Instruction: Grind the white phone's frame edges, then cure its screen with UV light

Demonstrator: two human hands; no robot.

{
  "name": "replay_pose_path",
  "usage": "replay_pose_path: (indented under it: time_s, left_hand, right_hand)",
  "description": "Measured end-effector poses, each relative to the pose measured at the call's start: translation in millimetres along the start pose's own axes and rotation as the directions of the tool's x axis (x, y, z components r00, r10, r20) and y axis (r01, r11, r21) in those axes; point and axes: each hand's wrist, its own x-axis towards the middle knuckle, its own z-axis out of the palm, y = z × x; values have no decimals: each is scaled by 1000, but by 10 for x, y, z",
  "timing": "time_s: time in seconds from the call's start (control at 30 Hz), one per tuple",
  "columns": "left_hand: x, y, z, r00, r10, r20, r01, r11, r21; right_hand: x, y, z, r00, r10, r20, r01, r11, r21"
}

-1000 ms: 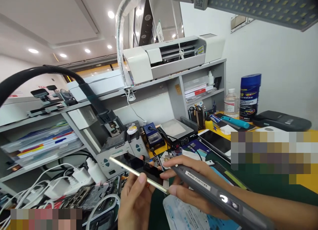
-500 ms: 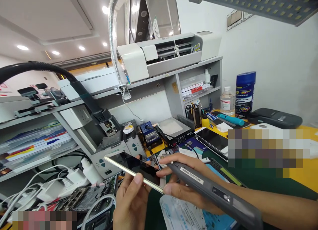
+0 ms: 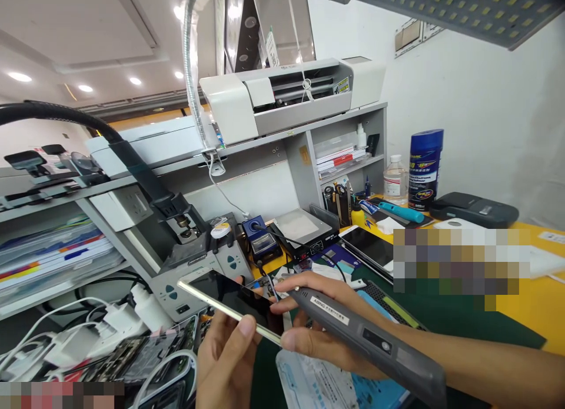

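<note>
While my left hand (image 3: 232,350) holds the phone (image 3: 233,300) tilted above the surface (image 3: 538,309), my right hand (image 3: 329,326) holds the gray tool (image 3: 368,344) — fingers touching the phone's right end. The blue-capped can (image 3: 424,170) stands beyond the phone, rightward.

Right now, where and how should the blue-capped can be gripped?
Around the upper body, just below the cap, probably from the front: the can stands upright and round, the turquoise tool before it lies low, and a clear bottle and a black case flank it.
</note>
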Motion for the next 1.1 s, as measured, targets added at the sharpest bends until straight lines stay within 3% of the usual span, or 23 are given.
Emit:
replay_pose_path:
  time_s: [0.6,1.1]
  left_hand:
    - [27,-6,-37,1000,29,4,-30,994,109]
    - [25,-25,-13,996,47,75,-60,982,180]
  right_hand:
    - [-22,-48,-6,1000,24,12,-23,995,-97]
    - [5,-116,-14,996,85,21,-81,986,-147]
